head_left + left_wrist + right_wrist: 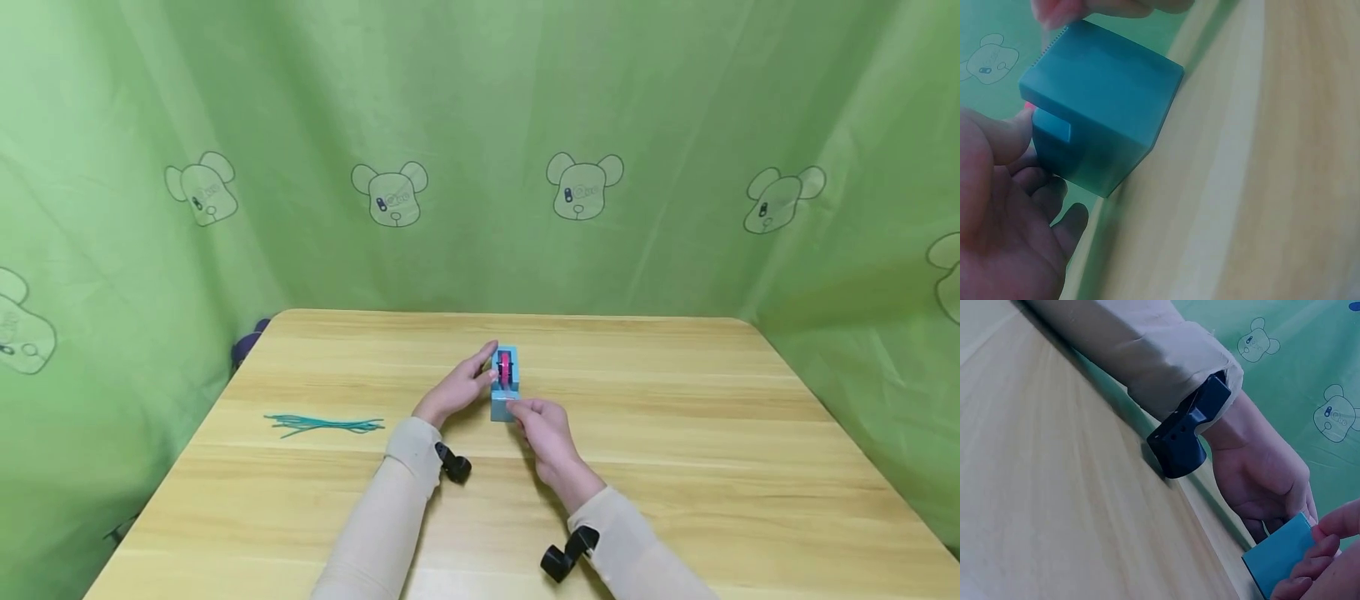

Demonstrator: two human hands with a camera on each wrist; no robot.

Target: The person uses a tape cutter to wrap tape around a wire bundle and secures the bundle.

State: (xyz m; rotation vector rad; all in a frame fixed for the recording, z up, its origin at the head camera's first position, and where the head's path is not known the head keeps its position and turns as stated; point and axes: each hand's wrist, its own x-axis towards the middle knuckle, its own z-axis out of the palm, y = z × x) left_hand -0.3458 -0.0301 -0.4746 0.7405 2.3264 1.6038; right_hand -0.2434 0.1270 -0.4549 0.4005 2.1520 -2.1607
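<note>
Right grip [550, 435] pinches clear tape [1045, 40]; left grip [457, 392], spread, touches blue dispenser [1104, 81]; curtain lettering [588, 193] blurred.

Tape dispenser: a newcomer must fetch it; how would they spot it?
On the wooden table, find the left hand and right hand near the middle. The tape dispenser sits between them: blue, boxy, its pink roll setting it apart from the thin teal strands.
</note>
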